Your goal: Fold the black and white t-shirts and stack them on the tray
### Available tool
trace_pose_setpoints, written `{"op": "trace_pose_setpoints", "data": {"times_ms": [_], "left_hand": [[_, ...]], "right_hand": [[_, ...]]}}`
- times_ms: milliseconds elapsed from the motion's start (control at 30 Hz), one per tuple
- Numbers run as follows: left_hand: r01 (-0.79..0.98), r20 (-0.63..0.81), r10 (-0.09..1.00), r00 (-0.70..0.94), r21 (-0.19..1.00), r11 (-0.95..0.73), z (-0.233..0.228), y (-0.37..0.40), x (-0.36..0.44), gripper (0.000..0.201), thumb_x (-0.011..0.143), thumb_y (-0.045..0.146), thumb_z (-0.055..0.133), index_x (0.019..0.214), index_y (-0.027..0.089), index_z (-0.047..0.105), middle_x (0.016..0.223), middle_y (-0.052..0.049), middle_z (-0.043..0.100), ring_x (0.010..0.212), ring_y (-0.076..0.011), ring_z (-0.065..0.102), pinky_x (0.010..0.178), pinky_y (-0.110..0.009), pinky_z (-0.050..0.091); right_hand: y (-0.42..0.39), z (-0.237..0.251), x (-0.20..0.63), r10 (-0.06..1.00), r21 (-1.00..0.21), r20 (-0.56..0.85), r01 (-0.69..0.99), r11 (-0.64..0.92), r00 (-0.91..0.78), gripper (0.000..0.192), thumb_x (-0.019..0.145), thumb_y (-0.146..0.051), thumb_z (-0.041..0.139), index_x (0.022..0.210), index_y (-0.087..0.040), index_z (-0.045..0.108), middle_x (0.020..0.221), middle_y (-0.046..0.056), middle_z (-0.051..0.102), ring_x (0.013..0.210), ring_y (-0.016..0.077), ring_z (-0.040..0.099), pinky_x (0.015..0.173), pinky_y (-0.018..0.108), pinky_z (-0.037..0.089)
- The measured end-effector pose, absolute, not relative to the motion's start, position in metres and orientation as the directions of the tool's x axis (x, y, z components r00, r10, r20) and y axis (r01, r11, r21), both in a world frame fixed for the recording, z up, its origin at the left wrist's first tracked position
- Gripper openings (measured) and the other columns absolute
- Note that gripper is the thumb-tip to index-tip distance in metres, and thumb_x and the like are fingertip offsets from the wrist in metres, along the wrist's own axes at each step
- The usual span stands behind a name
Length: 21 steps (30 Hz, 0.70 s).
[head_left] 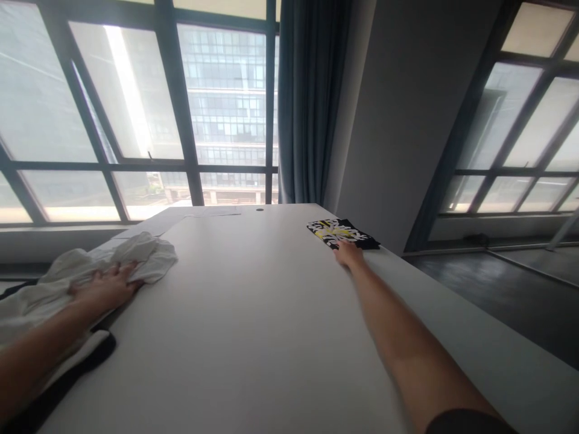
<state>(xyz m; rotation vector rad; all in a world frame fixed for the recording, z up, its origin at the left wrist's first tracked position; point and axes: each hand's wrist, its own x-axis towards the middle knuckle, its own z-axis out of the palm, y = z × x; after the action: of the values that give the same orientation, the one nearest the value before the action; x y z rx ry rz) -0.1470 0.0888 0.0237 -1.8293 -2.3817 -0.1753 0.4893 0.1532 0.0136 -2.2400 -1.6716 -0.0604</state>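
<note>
Left hand lay flat, open, on white cloth; right hand, open, touched patterned cloth on counter.

A long white table fills the lower middle of the view, its top smooth and pale. At the table's far edge a small dark round hole sits in the surface, and just left of that hole lie flat sheets of paper. At the table's near left corner a black strip of fabric hangs along the edge. Beyond the table's far edge stands a large window with dark frames. A grey-blue curtain hangs behind the table's far right corner, beside a grey pillar. Right of the table lies dark floor under a second window.
</note>
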Motion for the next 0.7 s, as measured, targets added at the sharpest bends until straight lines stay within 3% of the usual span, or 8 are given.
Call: {"op": "trace_pose_setpoints", "data": {"times_ms": [100, 233, 433, 533, 600, 633, 700], "left_hand": [[0.950, 0.222, 0.923, -0.313, 0.067, 0.306, 0.023, 0.089, -0.144, 0.067, 0.089, 0.062, 0.028, 0.148, 0.032, 0.038, 0.159, -0.011, 0.028, 0.139, -0.0443, 0.032, 0.100, -0.071, 0.024], [0.944, 0.290, 0.900, -0.327, 0.150, 0.295, 0.024, 0.087, -0.140, 0.061, 0.085, 0.056, 0.041, 0.140, 0.030, 0.049, 0.153, -0.013, 0.041, 0.135, -0.0470, 0.038, 0.096, -0.073, 0.028], [0.969, 0.410, 0.879, -0.245, 0.145, 0.202, 0.025, 0.076, -0.128, 0.061, 0.085, 0.055, 0.048, 0.138, 0.026, 0.051, 0.150, -0.015, 0.045, 0.137, -0.0485, 0.033, 0.098, -0.075, 0.026], [0.997, 0.439, 0.896, -0.069, 0.062, 0.046, 0.029, 0.065, -0.088, 0.062, 0.087, 0.055, 0.048, 0.139, 0.021, 0.051, 0.153, -0.018, 0.040, 0.143, -0.0458, 0.023, 0.103, -0.074, 0.019], [0.994, 0.374, 0.922, 0.103, -0.016, -0.104, 0.030, 0.052, -0.046, 0.058, 0.089, 0.050, 0.049, 0.135, 0.017, 0.056, 0.153, -0.020, 0.038, 0.145, -0.0417, 0.022, 0.108, -0.072, 0.011], [0.980, 0.328, 0.924, 0.198, -0.031, -0.199, 0.031, 0.044, -0.022, 0.056, 0.090, 0.051, 0.049, 0.133, 0.018, 0.058, 0.153, -0.019, 0.039, 0.145, -0.0395, 0.023, 0.111, -0.069, 0.009], [0.914, 0.238, 0.887, 0.395, -0.002, -0.407, 0.033, 0.027, 0.026, 0.056, 0.090, 0.057, 0.047, 0.133, 0.022, 0.059, 0.152, -0.016, 0.041, 0.143, -0.0360, 0.031, 0.113, -0.066, 0.012]], "right_hand": [[0.150, 0.015, 0.494, 0.913, -0.268, 0.279, 0.937, -0.224, 0.297, 0.021, 0.087, -0.023, 0.056, 0.104, -0.020, 0.068, 0.116, 0.018, 0.064, 0.108, 0.0304, 0.057, 0.086, 0.042, 0.043], [0.144, 0.027, 0.479, 0.927, -0.309, 0.285, 0.939, -0.150, 0.242, 0.021, 0.088, -0.022, 0.053, 0.100, -0.018, 0.070, 0.100, 0.017, 0.069, 0.097, 0.0298, 0.062, 0.082, 0.041, 0.043], [0.116, 0.066, 0.417, 0.936, -0.388, 0.315, 0.879, 0.276, -0.155, 0.031, 0.091, -0.036, 0.053, 0.106, -0.013, 0.068, 0.101, 0.011, 0.071, 0.091, 0.0203, 0.064, 0.083, 0.030, 0.046], [0.091, 0.080, 0.397, 0.941, -0.388, 0.048, 0.862, 0.327, -0.336, 0.054, 0.080, -0.049, 0.068, 0.121, -0.014, 0.064, 0.109, 0.011, 0.069, 0.092, 0.0207, 0.064, 0.080, 0.028, 0.048], [0.073, 0.082, 0.386, 0.904, -0.274, -0.155, 0.896, 0.349, -0.399, 0.074, 0.063, -0.049, 0.082, 0.126, -0.017, 0.063, 0.117, 0.011, 0.067, 0.099, 0.0241, 0.063, 0.082, 0.029, 0.048], [0.064, 0.081, 0.380, 0.889, -0.195, -0.207, 0.908, 0.371, -0.408, 0.076, 0.057, -0.047, 0.086, 0.124, -0.019, 0.065, 0.119, 0.011, 0.066, 0.102, 0.0257, 0.062, 0.082, 0.029, 0.048], [0.049, 0.079, 0.367, 0.880, -0.052, -0.218, 0.906, 0.420, -0.421, 0.056, 0.058, -0.039, 0.085, 0.110, -0.020, 0.072, 0.112, 0.009, 0.068, 0.101, 0.0264, 0.062, 0.081, 0.030, 0.047]]}}
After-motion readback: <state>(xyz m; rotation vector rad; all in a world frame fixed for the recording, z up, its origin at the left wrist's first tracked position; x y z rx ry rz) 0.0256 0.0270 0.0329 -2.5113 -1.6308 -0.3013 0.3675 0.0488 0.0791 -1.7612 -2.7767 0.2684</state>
